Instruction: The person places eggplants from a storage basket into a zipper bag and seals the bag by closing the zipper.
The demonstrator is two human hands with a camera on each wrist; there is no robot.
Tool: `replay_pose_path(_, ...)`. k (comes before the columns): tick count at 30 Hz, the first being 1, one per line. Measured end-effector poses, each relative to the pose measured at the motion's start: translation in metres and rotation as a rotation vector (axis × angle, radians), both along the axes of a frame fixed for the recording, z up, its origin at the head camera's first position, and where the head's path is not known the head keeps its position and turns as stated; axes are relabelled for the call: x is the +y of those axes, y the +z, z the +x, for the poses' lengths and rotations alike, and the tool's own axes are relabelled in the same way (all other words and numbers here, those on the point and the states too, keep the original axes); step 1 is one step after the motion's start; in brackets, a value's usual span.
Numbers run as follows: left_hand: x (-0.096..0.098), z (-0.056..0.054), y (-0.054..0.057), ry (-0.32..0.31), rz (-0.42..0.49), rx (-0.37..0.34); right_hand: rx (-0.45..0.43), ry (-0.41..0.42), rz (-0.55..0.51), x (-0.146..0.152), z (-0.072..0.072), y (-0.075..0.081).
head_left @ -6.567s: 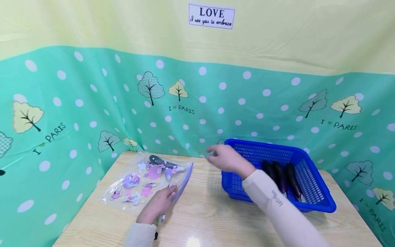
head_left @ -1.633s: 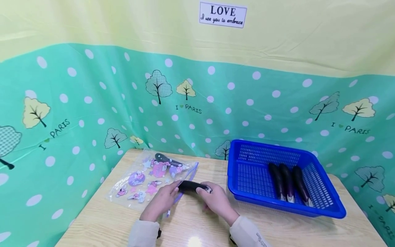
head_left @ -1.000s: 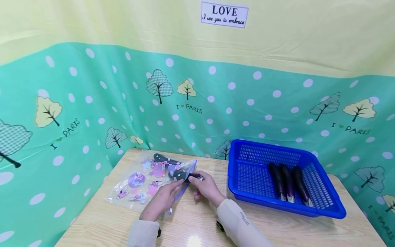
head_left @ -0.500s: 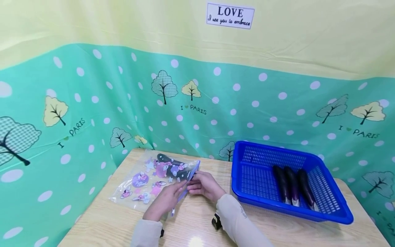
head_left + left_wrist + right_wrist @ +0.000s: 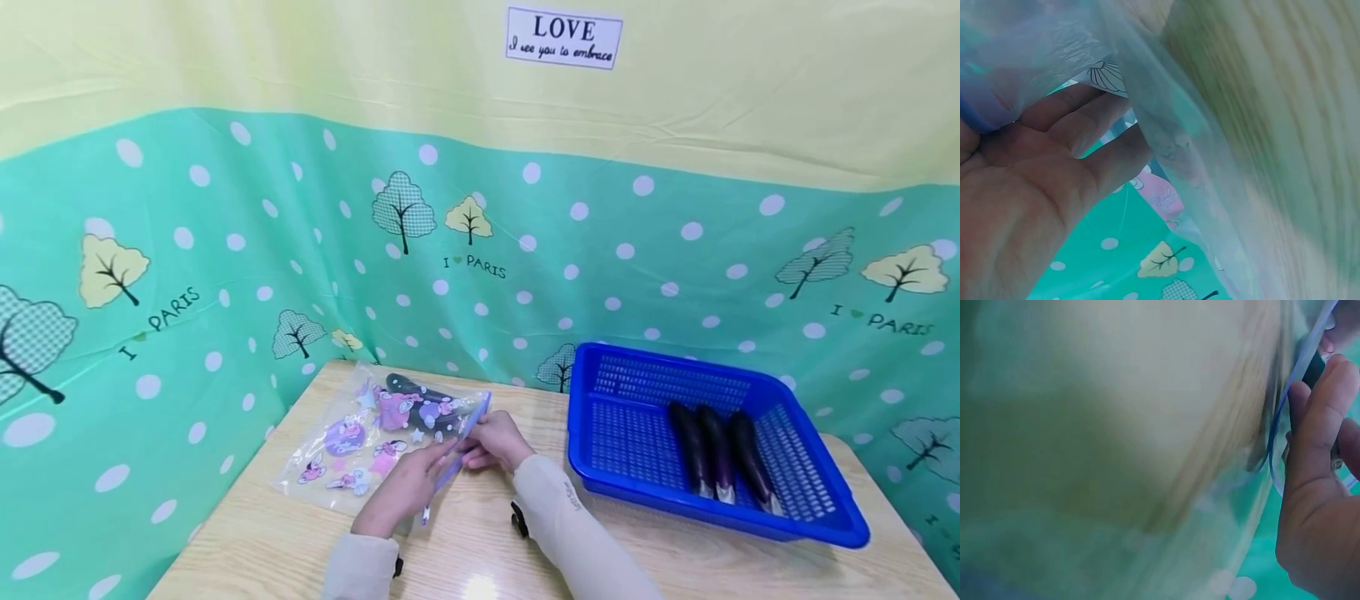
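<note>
A clear zip bag [image 5: 356, 462] printed with pink and purple cartoon figures lies on the left of the table, its purple-edged mouth facing right. My left hand [image 5: 408, 486] holds the near part of that mouth. In the left wrist view, the fingers [image 5: 1113, 162] reach behind the clear film. Two dark eggplants show through the bag: one eggplant [image 5: 402, 383] lies at the back, the other [image 5: 435, 419] in front of it. My right hand [image 5: 495, 442] is at the mouth; in the right wrist view its fingers [image 5: 1319, 434] close around the front eggplant's stem end, mostly hidden.
A blue plastic basket [image 5: 581, 442] stands to the right on the wooden table [image 5: 480, 542], with three eggplants [image 5: 716, 446] lying inside. A green and yellow printed cloth [image 5: 517, 275] hangs behind and to the left of the table.
My right hand has carried an eggplant from the basket side to the bag and slid it leftward through the mouth, beside the first one. My left hand has kept hold of the mouth.
</note>
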State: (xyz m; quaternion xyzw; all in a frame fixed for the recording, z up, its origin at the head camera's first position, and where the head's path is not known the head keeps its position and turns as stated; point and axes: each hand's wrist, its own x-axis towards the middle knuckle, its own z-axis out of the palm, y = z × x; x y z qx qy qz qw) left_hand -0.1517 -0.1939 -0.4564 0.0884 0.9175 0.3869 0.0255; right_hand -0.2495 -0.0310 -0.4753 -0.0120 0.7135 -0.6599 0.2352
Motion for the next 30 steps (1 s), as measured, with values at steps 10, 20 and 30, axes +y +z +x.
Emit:
replay_pose_path(10,0.011,0.0,0.003,-0.029,0.0,0.001,0.06,0.002,0.141,0.013,0.003,0.004)
replay_pose_path(20,0.008,0.001,0.001,-0.001,-0.016,0.022,0.303,0.049,0.387,0.029,0.037,0.07)
replay_pose_path(30,0.011,0.004,0.002,0.028,-0.037,0.013,0.457,0.099,0.564,0.113,0.043,0.153)
